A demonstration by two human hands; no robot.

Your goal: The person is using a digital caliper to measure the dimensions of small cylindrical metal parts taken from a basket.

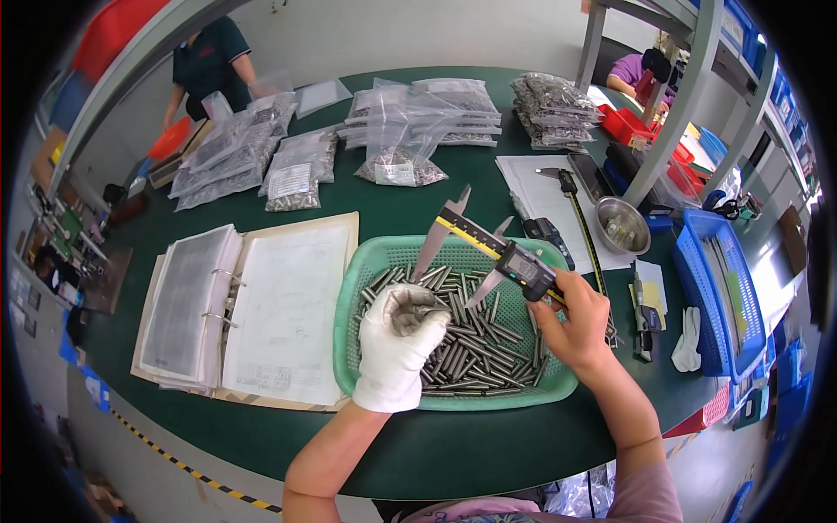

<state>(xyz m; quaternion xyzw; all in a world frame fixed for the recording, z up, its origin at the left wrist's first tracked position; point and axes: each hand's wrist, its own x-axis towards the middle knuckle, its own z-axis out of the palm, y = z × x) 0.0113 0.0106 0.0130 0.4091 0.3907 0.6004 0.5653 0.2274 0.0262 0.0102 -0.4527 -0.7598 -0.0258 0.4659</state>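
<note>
Currently my gloved left grip (397, 336) closes on metal pins (410, 312) above the green basket (362, 261); my right grip (571, 318) clasps a digital caliper (506, 257) beside it.

Digital caliper (497, 253) held tilted above metal pins (475, 344) in green basket (366, 261).

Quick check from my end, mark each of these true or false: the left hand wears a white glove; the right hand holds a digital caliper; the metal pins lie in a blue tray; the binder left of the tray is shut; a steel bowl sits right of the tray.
1. The left hand wears a white glove. True.
2. The right hand holds a digital caliper. True.
3. The metal pins lie in a blue tray. False: the mesh tray is green.
4. The binder left of the tray is shut. False: it lies open.
5. A steel bowl sits right of the tray. True.
</note>
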